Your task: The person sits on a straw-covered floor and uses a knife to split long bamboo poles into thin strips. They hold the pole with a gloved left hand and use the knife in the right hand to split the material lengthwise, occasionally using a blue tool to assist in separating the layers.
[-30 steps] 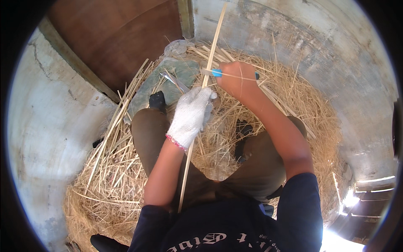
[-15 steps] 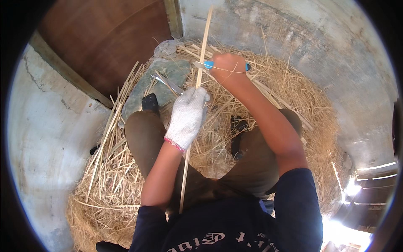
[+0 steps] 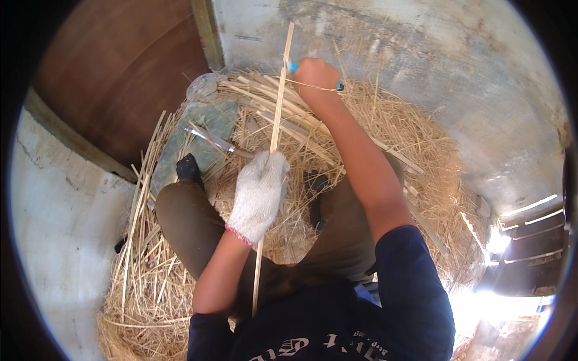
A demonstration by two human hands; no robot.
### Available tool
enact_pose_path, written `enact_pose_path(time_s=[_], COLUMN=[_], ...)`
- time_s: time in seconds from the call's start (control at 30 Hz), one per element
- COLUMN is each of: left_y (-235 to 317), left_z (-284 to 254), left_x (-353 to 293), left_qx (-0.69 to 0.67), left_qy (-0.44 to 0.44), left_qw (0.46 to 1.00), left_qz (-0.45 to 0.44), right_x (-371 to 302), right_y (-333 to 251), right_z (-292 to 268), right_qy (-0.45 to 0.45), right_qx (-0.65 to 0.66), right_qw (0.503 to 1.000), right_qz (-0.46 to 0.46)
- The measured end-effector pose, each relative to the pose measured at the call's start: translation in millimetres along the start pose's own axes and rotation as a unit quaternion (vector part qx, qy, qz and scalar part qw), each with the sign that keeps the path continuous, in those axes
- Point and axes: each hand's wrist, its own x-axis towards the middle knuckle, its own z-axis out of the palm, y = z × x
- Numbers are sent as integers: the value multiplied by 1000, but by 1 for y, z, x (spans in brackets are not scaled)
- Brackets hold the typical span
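My left hand (image 3: 259, 195), in a white knitted glove with a red-edged cuff, is closed around a long pale strip of split bamboo or wood (image 3: 278, 117). The strip runs upright, from near my lap past the glove towards the wall. My bare right hand (image 3: 317, 75) grips a knife (image 3: 292, 67) with a blue and black handle. Its blade meets the strip near the far end; blur and the strip hide most of the blade. A thin curled sliver (image 3: 316, 88) lies across my right hand.
A metal-bladed tool (image 3: 212, 139) with a brownish handle lies by a flat green-grey stone (image 3: 201, 123). Loose strips (image 3: 268, 93) and shavings (image 3: 421, 138) cover the ground around my legs. A concrete wall (image 3: 361, 36) and a brown panel (image 3: 126, 72) stand close ahead.
My right hand and the knife have slid outward along the strip, farther from the glove. The left hand still grips the strip. The whole view has shifted a little.
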Motion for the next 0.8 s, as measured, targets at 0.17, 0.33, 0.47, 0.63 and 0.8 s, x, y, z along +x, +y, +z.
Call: enact_pose_path(time_s=[0.17,0.33,0.47,0.63,0.8], left_y=[-28,-35,-28,-32,-18], left_z=[15,18,22,25,9], left_x=[-7,-7,-12,-23,-9], left_qx=[152,131,120,96,-61], left_qy=[-43,-71,-64,-74,-90], left_qw=[986,988,991,992,991], left_qz=[54,44,16,31,-72], right_x=[35,37,42,50,42], right_y=[62,78,83,115,116], right_z=[-11,-13,-5,2,-25], right_qy=[47,12,19,-32,13], right_qx=[23,6,31,45,110], right_qw=[987,977,967,948,949], right_qz=[149,213,253,312,295])
